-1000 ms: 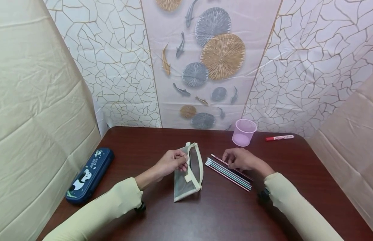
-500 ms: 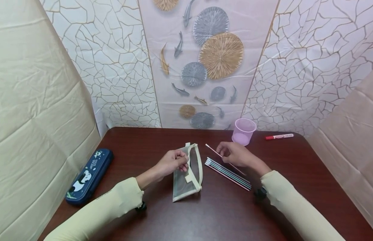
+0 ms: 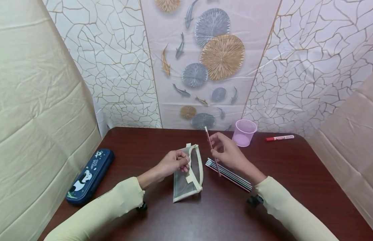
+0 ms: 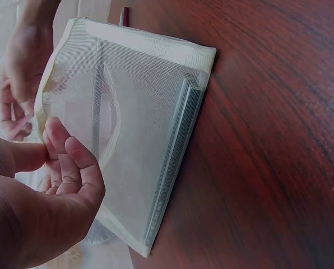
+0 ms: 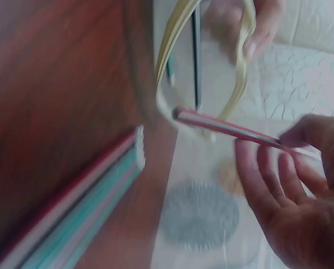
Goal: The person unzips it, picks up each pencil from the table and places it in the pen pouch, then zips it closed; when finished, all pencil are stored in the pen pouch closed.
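Observation:
My left hand (image 3: 173, 161) pinches the cream-trimmed rim of a see-through mesh pencil pouch (image 3: 184, 185) and keeps its zip mouth open. Through the mesh in the left wrist view, pencils (image 4: 175, 151) lie along the pouch's bottom. My right hand (image 3: 227, 150) holds a red-and-white striped pencil (image 3: 209, 140) between thumb and fingers, steeply tilted, white end up. In the right wrist view the pencil's lower end (image 5: 181, 115) overlaps the pouch's open mouth (image 5: 242, 67). Below the right hand, several teal and red striped pencils (image 3: 231, 176) lie side by side on the table.
A dark blue panda pencil case (image 3: 90, 175) lies at the table's left. At the back right stand a pink plastic cup (image 3: 244, 133) and a red-capped white marker (image 3: 280, 137). The brown table (image 3: 204, 217) ends at a patterned cloth backdrop.
My right hand has lifted the red striped pencil off the table beside the others, moved it left toward the pouch and turned it upright. The left hand stays at the pouch rim.

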Action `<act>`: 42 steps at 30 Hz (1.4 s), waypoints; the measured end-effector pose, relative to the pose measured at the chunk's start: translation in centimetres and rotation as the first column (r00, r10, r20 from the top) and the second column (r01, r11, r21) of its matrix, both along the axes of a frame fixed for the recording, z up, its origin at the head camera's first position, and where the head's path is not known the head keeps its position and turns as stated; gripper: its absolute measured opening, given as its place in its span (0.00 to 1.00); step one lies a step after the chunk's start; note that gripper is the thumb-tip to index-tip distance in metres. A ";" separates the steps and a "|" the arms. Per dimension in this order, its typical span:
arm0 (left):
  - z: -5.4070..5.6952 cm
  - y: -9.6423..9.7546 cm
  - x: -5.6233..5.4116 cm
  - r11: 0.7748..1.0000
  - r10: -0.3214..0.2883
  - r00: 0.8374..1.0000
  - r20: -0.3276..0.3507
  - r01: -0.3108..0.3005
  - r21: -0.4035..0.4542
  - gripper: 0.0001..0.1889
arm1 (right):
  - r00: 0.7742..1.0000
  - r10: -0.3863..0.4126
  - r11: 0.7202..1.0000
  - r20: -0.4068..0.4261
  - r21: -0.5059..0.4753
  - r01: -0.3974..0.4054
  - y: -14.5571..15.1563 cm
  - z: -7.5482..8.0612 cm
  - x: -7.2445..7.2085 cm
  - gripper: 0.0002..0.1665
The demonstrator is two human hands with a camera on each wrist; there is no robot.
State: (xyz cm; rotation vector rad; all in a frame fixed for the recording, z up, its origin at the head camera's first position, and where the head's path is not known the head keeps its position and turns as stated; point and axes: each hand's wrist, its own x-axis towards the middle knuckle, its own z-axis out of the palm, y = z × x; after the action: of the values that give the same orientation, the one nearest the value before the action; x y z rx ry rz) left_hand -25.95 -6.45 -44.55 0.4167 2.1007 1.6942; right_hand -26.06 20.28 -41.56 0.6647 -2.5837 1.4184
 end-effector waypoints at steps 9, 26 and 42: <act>0.3 0.1 0.0 1.000 0.002 1.000 -0.020 -0.002 -0.008 0.07 | 0.968 -0.014 0.899 0.252 -0.419 0.123 -3.6 -0.5 1.6 0.25; 0.1 0.3 0.2 1.000 0.024 1.000 -0.004 -0.024 0.007 0.07 | 0.884 -0.026 0.879 0.466 -0.410 0.242 -6.2 -3.9 2.9 0.26; -0.3 1.1 0.5 1.000 0.029 1.000 -0.006 -0.029 0.002 0.06 | 0.837 -0.038 0.931 0.546 -0.285 0.229 -6.7 -4.4 2.8 0.24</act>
State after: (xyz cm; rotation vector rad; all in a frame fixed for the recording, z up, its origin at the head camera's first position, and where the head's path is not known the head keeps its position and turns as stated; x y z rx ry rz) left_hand -25.40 -5.38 -44.81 0.3940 2.1190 1.7138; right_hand -23.30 13.60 -45.96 0.0224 -2.5559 2.1801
